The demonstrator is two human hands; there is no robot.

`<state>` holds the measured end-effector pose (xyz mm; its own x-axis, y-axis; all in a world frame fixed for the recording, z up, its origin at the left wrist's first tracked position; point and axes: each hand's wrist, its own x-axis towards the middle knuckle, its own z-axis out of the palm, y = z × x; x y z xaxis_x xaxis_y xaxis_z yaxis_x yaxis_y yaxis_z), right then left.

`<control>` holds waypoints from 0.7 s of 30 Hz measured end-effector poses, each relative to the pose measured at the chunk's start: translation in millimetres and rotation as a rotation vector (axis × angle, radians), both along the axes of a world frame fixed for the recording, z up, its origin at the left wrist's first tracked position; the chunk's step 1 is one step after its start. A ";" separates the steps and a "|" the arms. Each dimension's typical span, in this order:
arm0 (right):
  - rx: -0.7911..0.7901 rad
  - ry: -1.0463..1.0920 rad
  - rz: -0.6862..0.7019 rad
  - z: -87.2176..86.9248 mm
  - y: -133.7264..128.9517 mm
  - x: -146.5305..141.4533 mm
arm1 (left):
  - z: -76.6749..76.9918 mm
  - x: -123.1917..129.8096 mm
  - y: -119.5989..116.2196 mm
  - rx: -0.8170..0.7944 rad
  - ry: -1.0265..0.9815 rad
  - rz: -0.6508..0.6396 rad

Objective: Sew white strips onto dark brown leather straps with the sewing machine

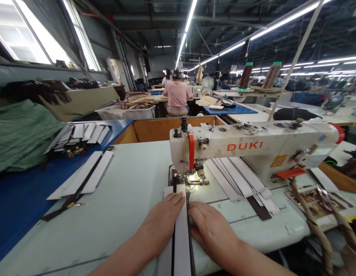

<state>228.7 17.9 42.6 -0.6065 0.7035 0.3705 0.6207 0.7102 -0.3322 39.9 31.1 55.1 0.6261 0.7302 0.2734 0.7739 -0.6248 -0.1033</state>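
Under the needle area of a white sewing machine (218, 143) runs a long piece with two white strips (182, 234) and dark edges, reaching down to the bottom of the view. My left hand (165, 216) lies flat on top of the strips, its fingers stretched toward the presser foot. Along the right edge of the piece rests my right hand (209, 226), its fingers bent and pressed together against the dark edge; what they grip, if anything, is hidden. The machine's small lamp lights the metal plate beside the needle.
White strips with a dark strap (88, 174) lie on the table at the left, more on the blue surface (19, 199) behind. A strip stack (238, 178) sits under the machine arm. At the right is a tool tray (324, 203). A person in pink (178, 94) sits ahead.
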 end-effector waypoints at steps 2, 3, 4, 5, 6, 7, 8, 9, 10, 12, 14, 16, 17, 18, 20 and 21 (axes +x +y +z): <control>0.111 -0.021 0.084 -0.2 10.5 -0.9 | -1.5 0.7 1.6 0.025 -0.050 -0.007; 0.167 -0.040 0.142 -0.2 15.3 -0.8 | -2.3 1.4 2.0 0.033 -0.063 -0.014; 0.214 -0.063 0.196 0.0 19.6 -0.4 | -3.0 2.5 2.1 0.041 -0.065 -0.016; 0.250 -0.082 0.238 0.4 23.1 0.1 | -3.5 3.8 1.8 0.048 -0.052 -0.014; 0.277 -0.099 0.268 1.0 26.0 0.5 | -3.8 5.4 1.4 0.052 -0.030 -0.006; 0.293 -0.117 0.288 1.6 28.1 0.9 | -4.0 7.0 0.7 0.052 0.000 0.003; 0.305 -0.131 0.301 2.2 29.6 1.2 | -4.1 8.4 -0.1 0.053 0.032 0.015; 0.315 -0.142 0.311 2.7 30.5 1.3 | -4.3 9.5 -1.0 0.056 0.063 0.023; 0.322 -0.149 0.317 2.8 31.0 1.2 | -4.7 10.2 -1.8 0.061 0.089 0.028; 0.338 -0.153 0.328 2.2 31.4 1.0 | -6.2 10.3 -3.1 0.074 0.123 0.036; 0.359 -0.146 0.342 0.6 31.6 0.8 | -8.1 9.3 -3.4 0.110 0.136 0.038; 0.378 -0.132 0.350 -0.9 32.4 0.8 | -9.8 8.6 -2.0 0.168 0.134 0.028; 0.384 -0.124 0.353 -1.4 33.4 0.9 | -10.5 8.7 -0.6 0.200 0.134 0.020; 0.387 -0.117 0.354 -1.7 34.8 0.9 | -11.0 9.0 1.3 0.228 0.134 0.011; 0.389 -0.107 0.354 -1.7 38.9 1.3 | -11.5 10.3 6.1 0.261 0.132 -0.001; 0.388 -0.107 0.354 -1.6 41.4 1.6 | -11.6 11.1 8.7 0.262 0.134 0.000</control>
